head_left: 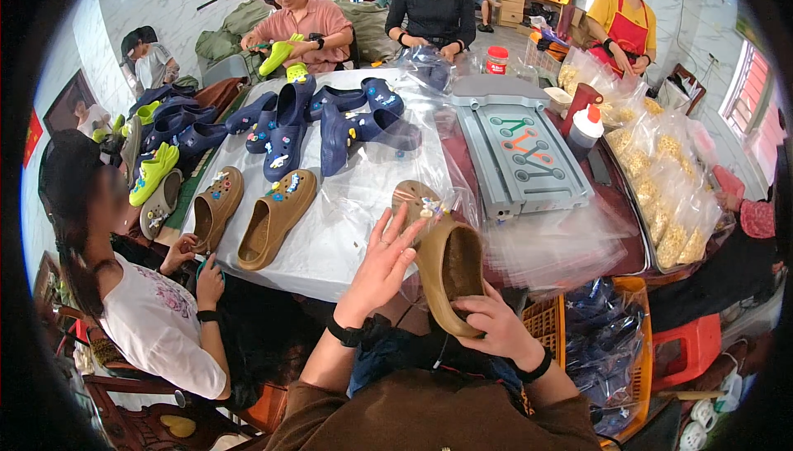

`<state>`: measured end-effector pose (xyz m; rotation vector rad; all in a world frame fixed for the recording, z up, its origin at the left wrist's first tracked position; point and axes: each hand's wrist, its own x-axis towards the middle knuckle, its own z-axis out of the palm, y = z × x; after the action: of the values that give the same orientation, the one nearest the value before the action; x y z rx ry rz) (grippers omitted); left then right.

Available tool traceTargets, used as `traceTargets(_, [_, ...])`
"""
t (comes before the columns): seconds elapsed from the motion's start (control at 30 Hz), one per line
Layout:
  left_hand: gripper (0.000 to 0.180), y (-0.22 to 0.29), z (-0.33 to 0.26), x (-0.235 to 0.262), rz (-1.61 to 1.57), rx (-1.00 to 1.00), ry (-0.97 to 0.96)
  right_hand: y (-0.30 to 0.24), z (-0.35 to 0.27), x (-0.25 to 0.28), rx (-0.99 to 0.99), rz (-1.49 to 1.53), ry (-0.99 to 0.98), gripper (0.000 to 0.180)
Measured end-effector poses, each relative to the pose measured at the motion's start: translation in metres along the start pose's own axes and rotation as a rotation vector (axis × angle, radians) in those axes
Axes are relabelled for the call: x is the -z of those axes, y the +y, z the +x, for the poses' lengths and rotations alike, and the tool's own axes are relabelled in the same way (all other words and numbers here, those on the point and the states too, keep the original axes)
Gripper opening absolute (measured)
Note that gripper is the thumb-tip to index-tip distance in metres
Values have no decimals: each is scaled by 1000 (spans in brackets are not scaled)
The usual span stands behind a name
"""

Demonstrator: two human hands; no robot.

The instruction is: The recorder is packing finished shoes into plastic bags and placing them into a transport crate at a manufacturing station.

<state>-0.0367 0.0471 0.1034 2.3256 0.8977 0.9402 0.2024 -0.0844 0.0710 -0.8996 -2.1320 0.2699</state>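
Crowding the tan clog (450, 273) pinched in right grip (487, 327), left grip (382, 265) spread: plastic bags (545, 244), grey tray (520, 149).

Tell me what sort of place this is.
Probably a small packing workshop: rows of clogs on the table, a stack of clear bags, and the right hand holding a tan clog.

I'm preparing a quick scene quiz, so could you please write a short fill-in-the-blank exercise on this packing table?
1. The right hand holds a tan clog by its ___.
2. The left hand is ___, fingers spread.
3. The clogs at the table's middle are ___ in colour.
4. The squeeze bottle has a ___ cap.

Answers: heel; open; navy blue; red
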Motion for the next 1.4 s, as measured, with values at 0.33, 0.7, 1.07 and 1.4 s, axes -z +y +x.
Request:
traceTargets(0.33, [48,14,-7,-8,59,-88,-51,2,6,-32,-114,310,117,36])
traceTargets(0.7, [45,14,-14,-10,-31,17,-5,-1,-10,-44,-406,530,353,41])
traceTargets(1.07, [45,24,-18,-19,88,-76,8,10,0,-46,-311,254,271,40])
traceTargets(1.4, [41,-11,-37,-22,26,102,202,11,-12,-62,-540,1039,702,45])
